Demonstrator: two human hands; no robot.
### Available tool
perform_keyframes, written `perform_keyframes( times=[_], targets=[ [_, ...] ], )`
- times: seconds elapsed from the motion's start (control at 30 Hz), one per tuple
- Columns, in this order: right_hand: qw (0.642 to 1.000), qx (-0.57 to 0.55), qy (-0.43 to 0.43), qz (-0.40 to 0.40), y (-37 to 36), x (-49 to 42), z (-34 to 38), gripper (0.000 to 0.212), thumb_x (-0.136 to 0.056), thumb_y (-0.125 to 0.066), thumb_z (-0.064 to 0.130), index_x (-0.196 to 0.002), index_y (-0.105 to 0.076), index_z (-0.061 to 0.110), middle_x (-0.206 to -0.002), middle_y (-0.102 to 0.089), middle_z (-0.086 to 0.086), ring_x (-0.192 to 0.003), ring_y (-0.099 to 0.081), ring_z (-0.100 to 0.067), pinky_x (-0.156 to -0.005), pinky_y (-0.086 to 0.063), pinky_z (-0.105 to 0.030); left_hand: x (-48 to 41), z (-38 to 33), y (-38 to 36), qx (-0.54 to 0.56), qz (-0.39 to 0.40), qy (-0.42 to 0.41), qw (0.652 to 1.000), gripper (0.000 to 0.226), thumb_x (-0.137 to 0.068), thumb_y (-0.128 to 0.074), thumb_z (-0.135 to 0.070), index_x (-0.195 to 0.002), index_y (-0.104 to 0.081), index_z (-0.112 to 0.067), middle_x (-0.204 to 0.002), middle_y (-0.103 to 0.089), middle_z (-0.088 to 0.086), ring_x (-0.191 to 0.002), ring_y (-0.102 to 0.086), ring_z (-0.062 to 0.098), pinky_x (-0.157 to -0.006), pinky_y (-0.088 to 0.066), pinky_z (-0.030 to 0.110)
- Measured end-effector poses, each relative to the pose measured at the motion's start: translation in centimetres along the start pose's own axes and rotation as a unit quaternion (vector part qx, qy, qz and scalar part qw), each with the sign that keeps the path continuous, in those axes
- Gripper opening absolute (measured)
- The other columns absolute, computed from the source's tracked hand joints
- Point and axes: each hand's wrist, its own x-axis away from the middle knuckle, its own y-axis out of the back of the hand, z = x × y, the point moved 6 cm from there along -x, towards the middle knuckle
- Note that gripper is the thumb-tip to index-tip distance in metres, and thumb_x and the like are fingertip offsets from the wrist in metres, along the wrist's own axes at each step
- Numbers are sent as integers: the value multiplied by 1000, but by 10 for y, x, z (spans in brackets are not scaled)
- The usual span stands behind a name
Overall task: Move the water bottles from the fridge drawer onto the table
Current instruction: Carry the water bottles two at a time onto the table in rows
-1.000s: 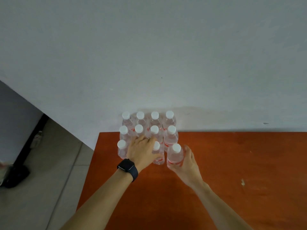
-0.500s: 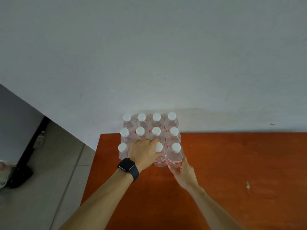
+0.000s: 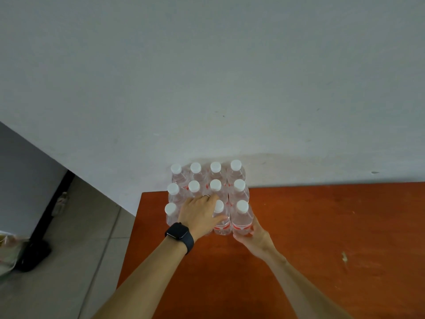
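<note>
Since a second ago the front right bottle (image 3: pixel 242 221) has slid in from a spot slightly apart and now stands touching its neighbours, closing the front row, and the right hand (image 3: pixel 255 238) has come round from its side to its near face.

Largest in view, the orange table (image 3: pixel 322 226) runs back to a pale wall (image 3: pixel 207 88). At the table's far left corner stand the water bottles (image 3: pixel 215 184), packed into a block four across and three deep, the back row against the wall. Eleven white caps show; a twelfth bottle presumably sits under the left hand (image 3: pixel 197 215).

From the table's near side both forearms reach straight ahead, so the block lies directly in front of the hands, every bottle upright with its long axis vertical. Both hands are at the front row. The left hand, with a dark watch (image 3: pixel 179 236) on its wrist, drapes over the second place from the table's left edge, thumb lying on the third bottle; whether it grips anything I cannot tell. The right hand cups the front right bottle low down, thumb and fingers curled round its base, and is the nearer one to it.

Judging by this, what remains here is letting go. The fridge drawer is not in view.

Each bottle is clear, small and ribbed, with a red and white label band low on the body.
</note>
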Motion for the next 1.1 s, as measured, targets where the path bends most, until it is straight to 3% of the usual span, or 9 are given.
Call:
perform_keyframes(
  times=[0.07,0.2,0.33,0.43,0.53,0.67,0.8,1.1],
  targets=[
    [1000,15,-20,-1,6,1,-1,111,-80,-79,50,-158,1,43,-156,-42,7,-135,-50,-23,-106,-45,-41,4,-1,2,2,0,-3,1000,56,-92,-54,-64,-133,-47,-28,-113,-67,-8,-106,-62,16,-91,-45,32],
    [999,41,-20,-12,27,20,8,108,-77,-77,57,-159,-8,38,-161,-33,4,-132,-54,-24,-104,-47,-45,16,-7,16,-9,-50,-27,998,41,-97,-54,-50,-132,-51,-28,-124,-64,-6,-118,-58,16,-103,-41,33],
    [995,72,16,-68,61,68,18,78,-87,-70,49,-154,-32,37,-154,-44,7,-132,-50,-16,-100,-51,-35,33,-33,26,16,-70,-51,996,35,-98,-52,-37,-131,-53,-26,-132,-59,-4,-126,-51,17,-108,-37,36],
    [983,117,64,-128,92,114,28,56,-93,-65,44,-145,-47,39,-145,-52,13,-133,-49,-8,-98,-44,-22,39,-69,22,45,-52,-99,993,33,-99,-51,-34,-131,-53,-27,-132,-58,-5,-125,-50,15,-107,-35,35],
    [962,174,84,-193,122,170,28,46,-96,-57,48,-141,-52,39,-146,-51,15,-136,-46,-9,-113,-38,-32,43,-113,13,84,-26,-131,987,36,-101,-48,-37,-135,-52,-30,-138,-55,-8,-131,-44,13,-112,-30,34],
    [927,243,53,-280,166,251,5,43,-99,-50,49,-141,-52,40,-149,-47,16,-139,-38,-11,-113,-33,-32,46,-195,-4,87,23,-203,975,38,-102,-45,-37,-139,-52,-32,-144,-53,-9,-140,-36,13,-120,-21,38],
    [896,264,1,-358,213,343,-38,41,-100,-52,45,-140,-54,39,-148,-49,12,-140,-36,-17,-112,-38,-37,64,-303,-12,83,60,-293,951,40,-102,-45,-36,-141,-51,-33,-150,-49,-5,-145,-33,17,-121,-18,43],
    [812,259,-161,-498,297,588,-162,49,-99,-45,55,-145,-48,39,-151,-47,15,-145,-32,-15,-116,-33,-37,189,-573,11,97,44,-469,877,43,-101,-48,-38,-144,-47,-36,-149,-48,-6,-143,-35,15,-120,-22,44]
  ],
)
